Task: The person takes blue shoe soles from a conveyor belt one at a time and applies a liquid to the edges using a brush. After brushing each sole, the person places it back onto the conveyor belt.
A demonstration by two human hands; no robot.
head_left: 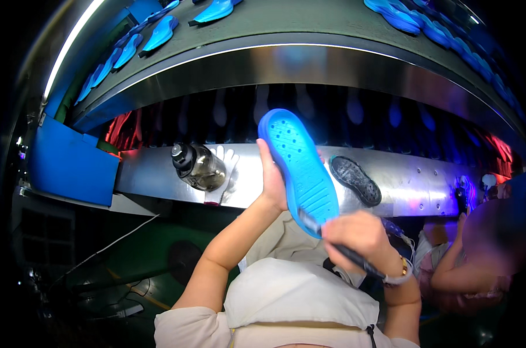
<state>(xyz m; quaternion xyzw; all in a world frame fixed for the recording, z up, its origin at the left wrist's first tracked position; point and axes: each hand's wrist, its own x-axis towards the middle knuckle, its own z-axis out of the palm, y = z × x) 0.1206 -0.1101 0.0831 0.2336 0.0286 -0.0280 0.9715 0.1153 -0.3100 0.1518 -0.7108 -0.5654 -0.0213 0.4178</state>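
A bright blue shoe sole (300, 162) is tilted up in front of me, its inner face with small holes and ridges showing. My left hand (274, 182) is closed round its left edge, with fingertips just showing at the far side. In my right hand (358, 235), slightly blurred, is a brush (355, 259) with a dark handle. Its pale head reaches the lower end of the sole and seems to touch it. Just right of the sole, a dark, shoe-sole-shaped piece (357, 181) with a speckled surface lies on the metal ledge (248, 182).
A dark drink bottle (200, 167) lies on the ledge beside a white glove (228, 168). Beyond, a green conveyor belt (309, 23) carries several blue soles (160, 33). A metal rail (297, 64) fronts it. Another person's arm (457, 255) shows at right.
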